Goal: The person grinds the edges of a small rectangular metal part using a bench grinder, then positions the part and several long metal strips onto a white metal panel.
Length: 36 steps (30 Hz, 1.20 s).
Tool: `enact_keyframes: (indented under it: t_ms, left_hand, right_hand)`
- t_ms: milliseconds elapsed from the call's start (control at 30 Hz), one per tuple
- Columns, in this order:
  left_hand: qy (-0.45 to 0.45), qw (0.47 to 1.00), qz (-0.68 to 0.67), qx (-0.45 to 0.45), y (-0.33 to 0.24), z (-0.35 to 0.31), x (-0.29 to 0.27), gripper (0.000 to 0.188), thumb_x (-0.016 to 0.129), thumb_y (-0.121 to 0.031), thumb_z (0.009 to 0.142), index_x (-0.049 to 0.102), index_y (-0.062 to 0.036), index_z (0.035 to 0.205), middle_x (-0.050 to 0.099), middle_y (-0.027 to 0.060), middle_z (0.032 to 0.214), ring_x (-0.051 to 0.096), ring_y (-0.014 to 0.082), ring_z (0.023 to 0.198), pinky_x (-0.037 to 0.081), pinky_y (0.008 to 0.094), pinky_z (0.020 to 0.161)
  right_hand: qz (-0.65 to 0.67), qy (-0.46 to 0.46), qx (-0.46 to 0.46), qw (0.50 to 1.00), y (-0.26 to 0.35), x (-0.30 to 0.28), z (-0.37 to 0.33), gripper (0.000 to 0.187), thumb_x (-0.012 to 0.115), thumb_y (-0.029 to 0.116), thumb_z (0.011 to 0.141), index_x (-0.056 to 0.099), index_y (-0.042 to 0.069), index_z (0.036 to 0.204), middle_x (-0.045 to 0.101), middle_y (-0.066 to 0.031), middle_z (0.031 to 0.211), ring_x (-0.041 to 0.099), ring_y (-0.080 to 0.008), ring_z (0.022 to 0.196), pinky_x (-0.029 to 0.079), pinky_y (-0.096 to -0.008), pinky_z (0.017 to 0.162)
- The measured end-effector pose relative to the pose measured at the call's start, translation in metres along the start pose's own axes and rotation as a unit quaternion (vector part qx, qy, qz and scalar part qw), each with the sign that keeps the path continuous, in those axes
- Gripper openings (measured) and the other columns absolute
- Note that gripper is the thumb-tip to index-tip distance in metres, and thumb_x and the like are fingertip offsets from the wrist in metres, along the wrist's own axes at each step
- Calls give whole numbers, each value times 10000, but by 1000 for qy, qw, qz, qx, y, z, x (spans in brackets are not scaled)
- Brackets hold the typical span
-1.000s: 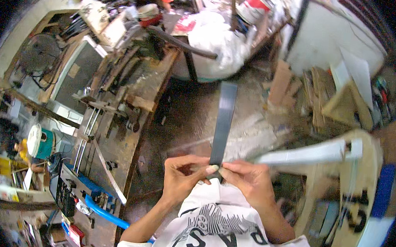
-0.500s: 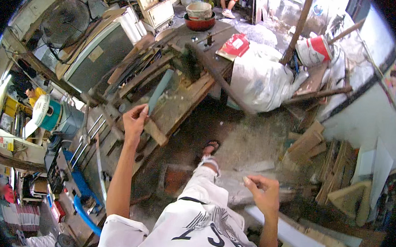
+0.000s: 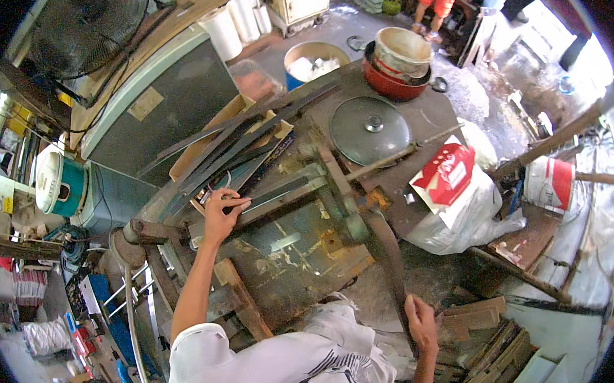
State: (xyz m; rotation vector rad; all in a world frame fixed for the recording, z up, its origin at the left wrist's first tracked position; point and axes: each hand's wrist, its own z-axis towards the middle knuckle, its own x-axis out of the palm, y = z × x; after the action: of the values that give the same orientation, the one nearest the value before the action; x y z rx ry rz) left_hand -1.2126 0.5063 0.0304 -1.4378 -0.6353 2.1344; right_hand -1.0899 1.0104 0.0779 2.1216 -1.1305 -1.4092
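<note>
My left hand [image 3: 221, 214] reaches over the workbench with thumb and fingers pinched together. It is beside a greyish bar [image 3: 278, 195] that runs across the bench; what the fingertips hold, if anything, is too small to make out. A bundle of long dark strips [image 3: 220, 153] lies just beyond that hand. On the right, my right hand [image 3: 420, 324] is closed at the lower end of a long, curved dark metal lever [image 3: 387, 250]. This lever joins a rusty, bench-mounted cutter frame [image 3: 342, 201]. The worn metal bed [image 3: 284, 257] of the cutter lies between my hands.
A glass pot lid [image 3: 370, 130] and a red pot [image 3: 396, 87] with a bucket in it stand on the far bench. A white bag [image 3: 461, 220] is to the right, with wood scraps [image 3: 491, 364] below. At left are a fan [image 3: 87, 19] and a grey cabinet [image 3: 163, 107].
I have come closer to the bench. The grey-green strip that was in my left hand is no longer clearly visible there. My right hand has moved from free air to the lever's end.
</note>
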Motion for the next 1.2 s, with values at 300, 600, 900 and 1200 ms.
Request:
enact_keyframes:
  t_ms: [300, 600, 900, 1200]
  left_hand:
    - [109, 974, -109, -167, 16, 15, -16, 326, 833, -136, 703, 771, -99, 1022, 668, 83, 944, 614, 220, 932, 470, 340, 883]
    - [191, 963, -190, 3, -1, 84, 59, 228, 813, -56, 699, 788, -101, 921, 670, 71, 876, 642, 228, 844, 486, 323, 764]
    - [115, 975, -184, -50, -47, 108, 108, 179, 808, -21, 666, 753, -55, 833, 648, 96, 811, 658, 249, 769, 505, 317, 711]
    - [138, 973, -186, -2, -43, 103, 108, 198, 749, 15, 725, 779, -68, 902, 692, 93, 890, 664, 247, 820, 513, 323, 744]
  right_hand:
    - [-145, 28, 234, 961, 52, -29, -59, 572, 409, 498, 1021, 579, -36, 1138, 587, -269, 1098, 551, -403, 1014, 438, -436, 902]
    - [-340, 40, 352, 871, 260, -65, -57, 597, 491, 554, 960, 658, -9, 1067, 627, -290, 1017, 581, -465, 962, 460, -500, 806]
    - [-343, 86, 365, 861, 261, -78, -50, 579, 457, 517, 992, 617, -39, 1004, 585, -319, 939, 546, -503, 887, 429, -518, 720]
    - [-318, 62, 317, 891, 239, -74, -52, 625, 446, 525, 1000, 599, -74, 908, 564, -311, 819, 559, -480, 805, 416, -505, 663]
